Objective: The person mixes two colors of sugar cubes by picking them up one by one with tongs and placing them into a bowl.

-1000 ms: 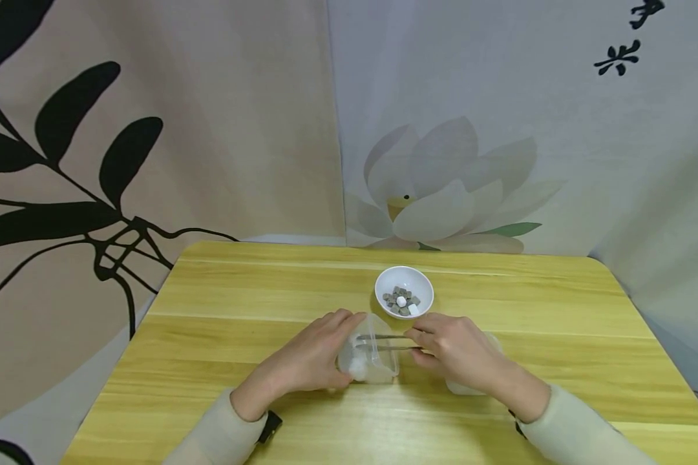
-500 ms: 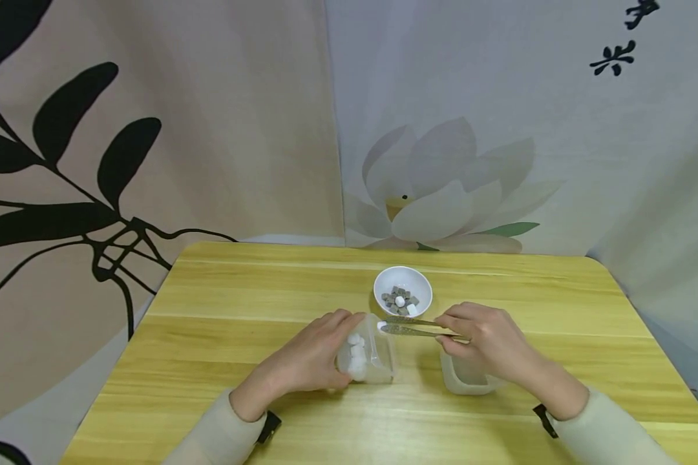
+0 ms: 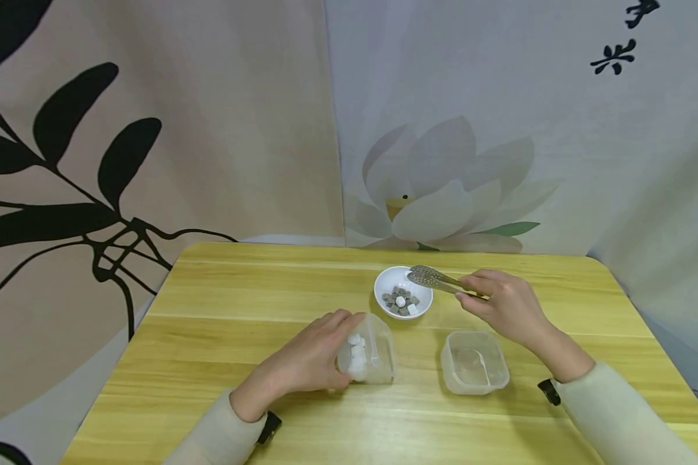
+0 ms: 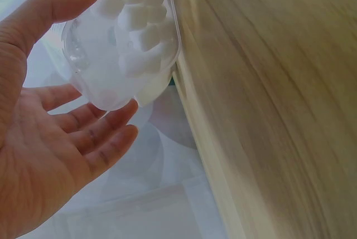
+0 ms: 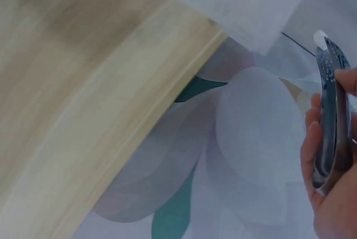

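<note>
My left hand holds a clear plastic container tipped on its side, with several white lumps inside; the thumb and fingers span its base in the left wrist view. My right hand grips metal tongs with perforated tips. A small white piece sits between the tong tips in the right wrist view. The tips overlap the far right rim of a white bowl in the head view. Inside the bowl lie several grey cubes and two white pieces.
A second clear plastic container stands upright on the wooden table, just below my right hand. Behind the table's far edge hangs a printed curtain.
My right hand has drawn the tongs out of the tipped container and carried them up and away to the bowl, with a white piece in the tips. My left hand stays in place.
</note>
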Demonstrator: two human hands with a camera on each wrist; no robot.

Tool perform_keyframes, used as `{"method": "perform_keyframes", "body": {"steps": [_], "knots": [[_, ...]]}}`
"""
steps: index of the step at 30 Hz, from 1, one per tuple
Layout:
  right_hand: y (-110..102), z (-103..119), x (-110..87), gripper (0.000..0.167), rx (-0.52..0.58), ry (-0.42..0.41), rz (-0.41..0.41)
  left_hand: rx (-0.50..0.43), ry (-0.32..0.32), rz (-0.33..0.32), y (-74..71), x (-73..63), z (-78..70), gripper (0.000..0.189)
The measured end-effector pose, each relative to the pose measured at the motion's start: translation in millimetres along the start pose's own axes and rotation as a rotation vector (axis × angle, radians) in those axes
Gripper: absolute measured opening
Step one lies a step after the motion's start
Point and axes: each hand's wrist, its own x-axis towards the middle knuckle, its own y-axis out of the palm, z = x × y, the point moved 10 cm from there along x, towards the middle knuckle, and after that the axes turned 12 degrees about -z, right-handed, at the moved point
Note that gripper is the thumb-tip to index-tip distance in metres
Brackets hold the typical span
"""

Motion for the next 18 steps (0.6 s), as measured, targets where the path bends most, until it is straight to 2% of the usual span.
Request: {"method": "perform_keyframes", "body": {"steps": [5,9,13,18], "knots": [[4,-13,-5.3,0.022,-0.033,0.108,0.021,0.002,0.001,0.002,0.3,0.6,0.3,0.105],[4,-16,-8.2,0.02,-0.04,0.161,0.031,0.006,0.0,0.002,0.3,0.8,0.6,0.105],[3,-12,-9.1,0.02,-0.046,0.16,0.017,0.003,-0.002,0.002,0.9,0.7,1.2,0.105],[1,-2,-9.8,0.021,-0.044,0.102,-0.009,0.006,0.01,-0.007,0.2,0.6,0.4,0.106]]}}
